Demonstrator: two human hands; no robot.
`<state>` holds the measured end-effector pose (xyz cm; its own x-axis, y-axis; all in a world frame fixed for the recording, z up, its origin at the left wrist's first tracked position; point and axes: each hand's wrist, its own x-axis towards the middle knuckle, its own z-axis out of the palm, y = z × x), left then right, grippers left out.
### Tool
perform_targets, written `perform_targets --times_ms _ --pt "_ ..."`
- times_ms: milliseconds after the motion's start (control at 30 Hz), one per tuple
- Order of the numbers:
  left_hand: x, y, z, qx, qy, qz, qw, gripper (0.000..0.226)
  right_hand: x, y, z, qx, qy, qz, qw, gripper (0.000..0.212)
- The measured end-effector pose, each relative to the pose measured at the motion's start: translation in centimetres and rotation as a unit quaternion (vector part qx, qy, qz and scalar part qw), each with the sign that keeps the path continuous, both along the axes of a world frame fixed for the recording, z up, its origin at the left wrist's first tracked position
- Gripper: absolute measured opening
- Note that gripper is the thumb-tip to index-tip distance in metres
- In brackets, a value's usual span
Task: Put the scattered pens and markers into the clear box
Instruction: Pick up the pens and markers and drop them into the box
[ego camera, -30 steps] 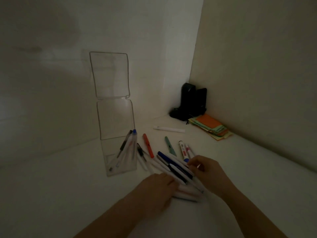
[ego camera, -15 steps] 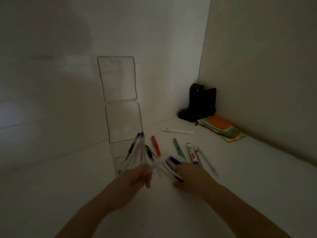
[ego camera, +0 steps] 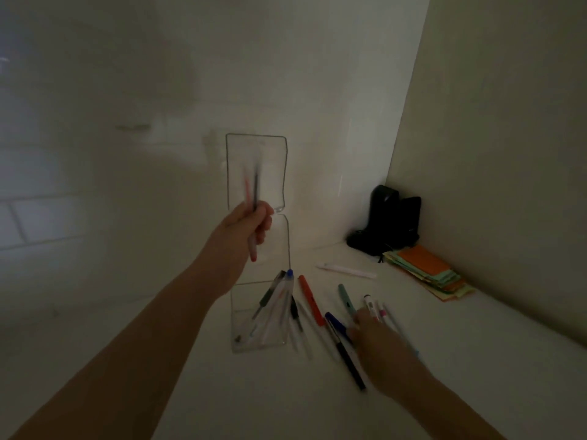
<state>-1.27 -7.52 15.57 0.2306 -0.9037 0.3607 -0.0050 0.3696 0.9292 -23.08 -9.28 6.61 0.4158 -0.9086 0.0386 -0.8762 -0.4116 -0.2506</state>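
Pens and markers are lying scattered on the white surface (ego camera: 476, 360), most with their long axes running away from the camera, tips toward the back wall. The clear box (ego camera: 258, 339) is standing at centre with its hinged lid (ego camera: 256, 160) raised upright behind it; several pens (ego camera: 275, 300) are leaning inside it, bottoms in the near corner and tops tilted up to the right, a blue cap poking above the rim.

The left hand (ego camera: 251, 222) is being held up in front of the lid, its fingers closed around a small bundle of pens (ego camera: 252, 198). Those pens are pointing almost straight up, blurred, with a reddish end sticking out below the fist.

The right hand (ego camera: 378, 344) is resting low on the surface among the loose pens, palm down; I cannot tell whether its fingers are gripping anything. Just left of it a long blue-and-black pen (ego camera: 344, 350) is lying diagonally, its blue end away from the camera and its black end nearer and to the right. An orange pen (ego camera: 310, 300) is lying just right of the box, a green pen (ego camera: 347, 299) farther right, and a white marker (ego camera: 368, 302) beside the fingertips. A white pen (ego camera: 346, 270) is lying crosswise farther back.

A stack of coloured paper (ego camera: 428, 274) and a black object (ego camera: 387, 223) are sitting in the corner.
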Motion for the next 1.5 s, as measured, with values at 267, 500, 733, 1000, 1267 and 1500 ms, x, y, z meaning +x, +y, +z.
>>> perform_targets --times_ms 267,500,733,1000,1267,1500 --pt "0.2 0.1 -1.9 0.115 -0.076 0.036 0.99 0.026 2.8 -1.1 10.6 -0.021 -0.497 0.099 0.862 0.02" --pt "0.3 1.4 -2.6 0.074 -0.183 0.119 0.973 0.026 9.4 -1.7 12.0 -0.118 -0.548 0.142 0.816 0.009" --pt "1.3 2.8 -5.0 -0.009 -0.139 0.196 0.971 0.036 11.9 -2.5 8.1 0.019 -0.402 0.158 0.901 0.01" --pt "-1.0 5.3 -5.3 -0.059 -0.221 0.172 0.958 0.036 9.2 -3.2 10.1 -0.001 -0.343 0.091 0.935 0.026" --pt "-6.1 2.8 -10.2 0.1 -0.373 -0.027 0.922 0.02 0.2 -4.2 4.3 -0.008 -0.269 0.003 0.963 0.008" --pt "-9.4 -1.9 -13.0 0.177 -0.394 0.031 0.901 0.031 -2.3 -2.6 -3.0 -0.021 -0.057 -0.046 0.997 0.031"
